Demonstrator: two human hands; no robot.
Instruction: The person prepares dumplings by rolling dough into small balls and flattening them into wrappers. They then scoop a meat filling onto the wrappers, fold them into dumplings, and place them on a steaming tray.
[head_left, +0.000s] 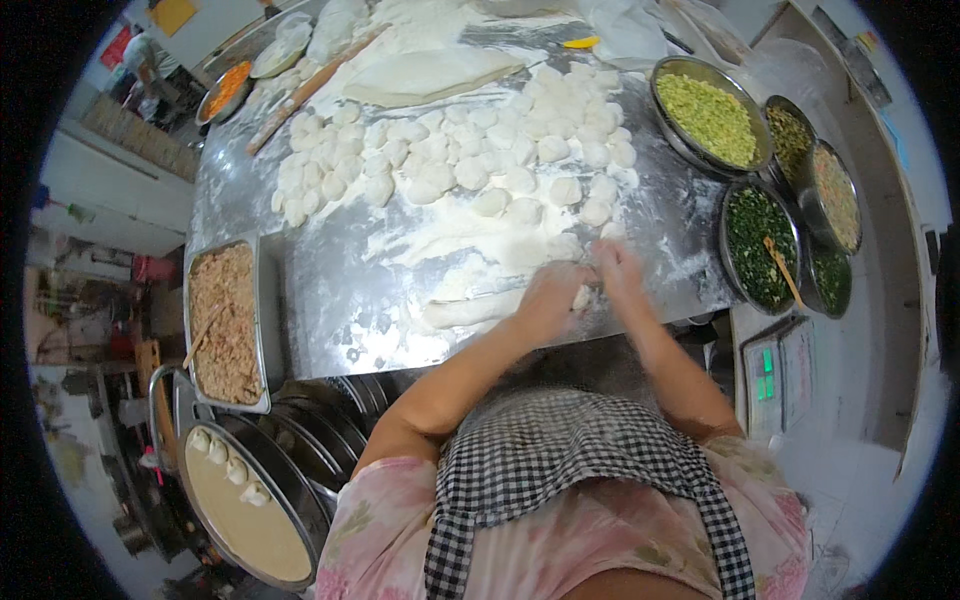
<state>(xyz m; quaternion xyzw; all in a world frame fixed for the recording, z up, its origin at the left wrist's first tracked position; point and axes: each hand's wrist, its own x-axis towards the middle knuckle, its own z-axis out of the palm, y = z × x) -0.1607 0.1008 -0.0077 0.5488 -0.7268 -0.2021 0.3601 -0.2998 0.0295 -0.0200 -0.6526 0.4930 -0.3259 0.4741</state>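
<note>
My left hand (553, 294) is closed around the right end of a floured dough roll (472, 309), which lies near the front edge of the steel table. A small pale end of dough (582, 298) pokes out beside its fingers. Just to the right, almost touching it, is my right hand (619, 271), blurred, with its fingers curled; whether they hold dough is hidden. Beyond both hands, many small flattened dough pieces (471, 172) lie in loose flour. Behind those rests a large folded slab of dough (435, 75).
A rolling pin (315, 88) lies at the back left. At the left edge stands a steel pan of minced filling (223, 322), above a round tray with several dumplings (251, 517). Bowls of chopped greens (759, 240) and pale green filling (705, 116) line the right, near a scale (776, 375).
</note>
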